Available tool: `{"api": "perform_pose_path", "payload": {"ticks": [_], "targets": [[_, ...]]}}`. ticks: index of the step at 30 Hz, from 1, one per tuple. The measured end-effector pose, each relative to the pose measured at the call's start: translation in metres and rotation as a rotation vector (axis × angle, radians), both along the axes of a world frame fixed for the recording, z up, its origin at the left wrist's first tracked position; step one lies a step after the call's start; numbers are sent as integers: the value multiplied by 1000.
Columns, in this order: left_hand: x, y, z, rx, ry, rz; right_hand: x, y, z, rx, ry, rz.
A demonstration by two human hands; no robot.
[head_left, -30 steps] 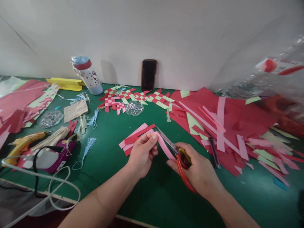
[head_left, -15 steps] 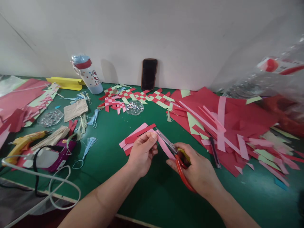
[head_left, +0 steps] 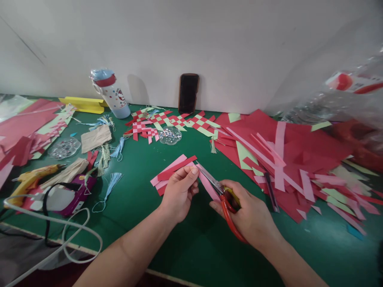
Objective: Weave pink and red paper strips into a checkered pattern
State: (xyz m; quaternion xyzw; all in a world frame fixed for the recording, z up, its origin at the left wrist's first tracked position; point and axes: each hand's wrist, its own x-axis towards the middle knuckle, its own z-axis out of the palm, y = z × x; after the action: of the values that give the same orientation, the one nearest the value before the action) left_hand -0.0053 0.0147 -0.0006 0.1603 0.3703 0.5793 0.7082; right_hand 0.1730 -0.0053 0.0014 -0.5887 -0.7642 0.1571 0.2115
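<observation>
My left hand (head_left: 182, 191) is closed, pinching red and pink paper strips (head_left: 175, 169) that lie crossed over one another and stick out to its left. One pink strip (head_left: 209, 186) slants down to the right of my fingers. My right hand (head_left: 251, 211) grips scissors (head_left: 229, 217) with red and yellow handles. Their metal blades point up and left along the pink strip, tips close to my left thumb. Whether the blades bite into the paper is hard to tell.
Woven paper pieces (head_left: 176, 120) and a dish of small gems (head_left: 170, 136) lie ahead. Red sheets and scraps (head_left: 317, 147) spread right, beside a cutter (head_left: 271, 193). Leftward are a bottle (head_left: 110, 93), tassels (head_left: 111, 185), a yellow glue gun (head_left: 34, 179) and cables (head_left: 86, 235). A phone (head_left: 188, 93) leans on the wall.
Both hands, the strips and the scissors hold almost the same place. Only a very slight shift of the view shows.
</observation>
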Motion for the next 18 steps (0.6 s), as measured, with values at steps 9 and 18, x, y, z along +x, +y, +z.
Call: {"api": "perform_pose_path", "payload": {"ticks": [9,18], "targets": [[0,0,-1,15,12,-5,0,0,0,3,1,2],[0,0,0,12,16,-1,0,0,0,-15,31,-1]]}}
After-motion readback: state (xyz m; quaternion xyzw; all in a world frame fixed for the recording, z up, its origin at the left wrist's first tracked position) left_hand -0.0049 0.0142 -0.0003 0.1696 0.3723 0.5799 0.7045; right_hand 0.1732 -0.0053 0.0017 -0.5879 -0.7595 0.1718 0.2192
